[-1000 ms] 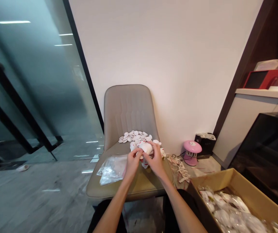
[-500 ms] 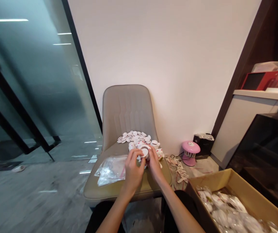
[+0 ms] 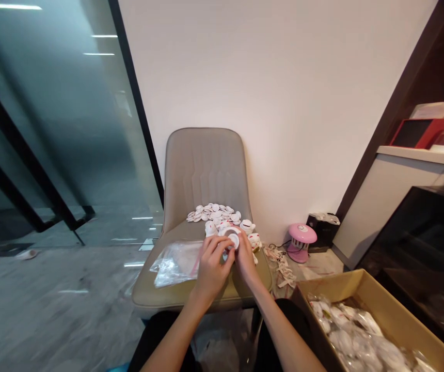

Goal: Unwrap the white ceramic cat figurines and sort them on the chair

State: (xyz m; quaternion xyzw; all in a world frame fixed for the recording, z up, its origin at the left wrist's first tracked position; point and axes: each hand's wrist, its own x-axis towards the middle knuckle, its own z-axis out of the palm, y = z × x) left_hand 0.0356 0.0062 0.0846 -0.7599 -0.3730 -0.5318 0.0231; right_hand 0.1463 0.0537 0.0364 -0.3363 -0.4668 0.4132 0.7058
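Over the chair seat, my left hand (image 3: 213,261) pinches a small white disc (image 3: 233,241) between thumb and fingers. My right hand (image 3: 246,262) is wrapped round a white rounded piece with a dark round opening (image 3: 228,233), and the disc lies against that opening. Most of the rounded piece is hidden by my fingers. Just beyond my hands are white figurines with red marks (image 3: 254,239), partly covered. A pile of white discs (image 3: 214,212) rests at the back of the seat. Clear plastic bags (image 3: 177,263) lie flat left of my left hand.
The grey-beige chair (image 3: 206,160) stands against a white wall. An open cardboard box (image 3: 332,283) with several bagged white pieces is at my right. A pink lamp-like device (image 3: 301,235) and paper strips (image 3: 284,268) lie beyond it. A glass door (image 3: 70,129) is at left.
The disc has shifted slightly right and off-centre from the opening, showing more of the dark hole. My left fingers have moved with it. The camera view has shifted a little.
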